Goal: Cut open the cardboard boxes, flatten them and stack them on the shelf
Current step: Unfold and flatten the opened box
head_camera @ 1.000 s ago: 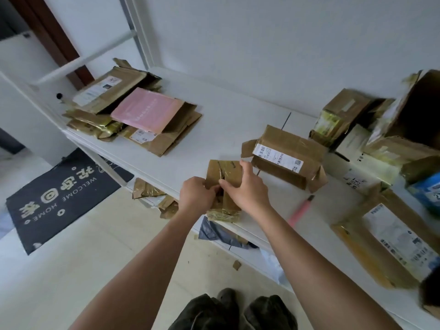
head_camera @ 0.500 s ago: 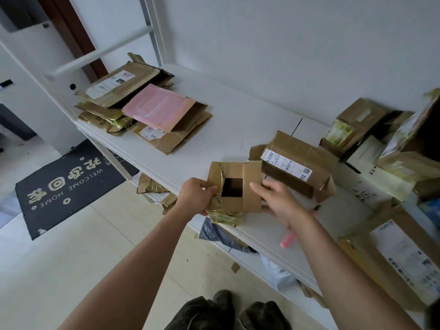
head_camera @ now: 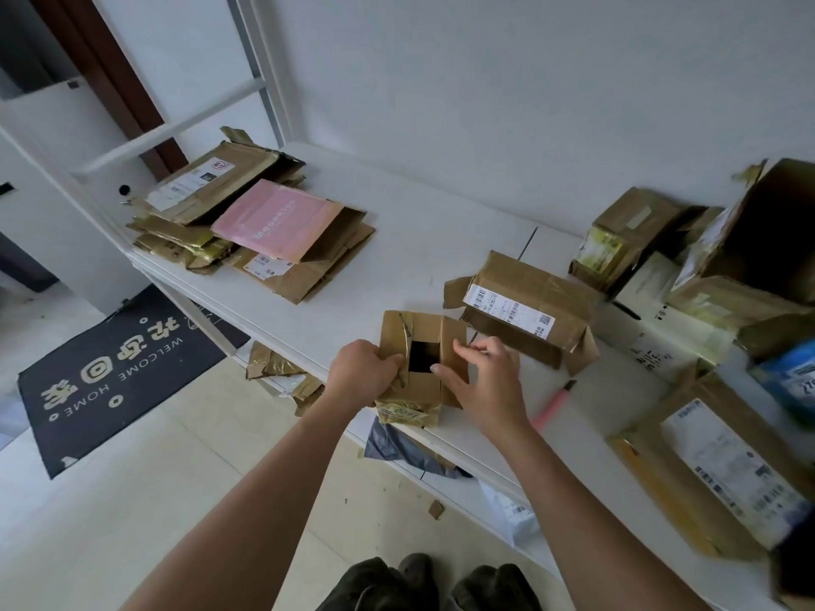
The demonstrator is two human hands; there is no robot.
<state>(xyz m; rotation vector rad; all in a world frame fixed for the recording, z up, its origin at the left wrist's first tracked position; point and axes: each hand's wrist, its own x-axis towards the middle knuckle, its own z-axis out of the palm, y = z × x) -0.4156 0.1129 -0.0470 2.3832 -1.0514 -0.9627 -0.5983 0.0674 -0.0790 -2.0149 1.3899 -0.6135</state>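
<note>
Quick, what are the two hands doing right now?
Left hand: grips the small box by its left side.
Right hand: open, fingers straight, touching the box's right flap.

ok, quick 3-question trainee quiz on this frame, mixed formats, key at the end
1. True or false: the small brown cardboard box in the person's grip has its top flaps open.
2. Where does the pink box cutter lie? A) in the right hand B) on the white shelf, right of that hand C) on the floor
3. Fill in: the flattened pink cardboard sheet lies on the ____ at the shelf's left end.

Key:
1. True; the left hand grips its left side.
2. B
3. Stack of flattened brown boxes.
</note>
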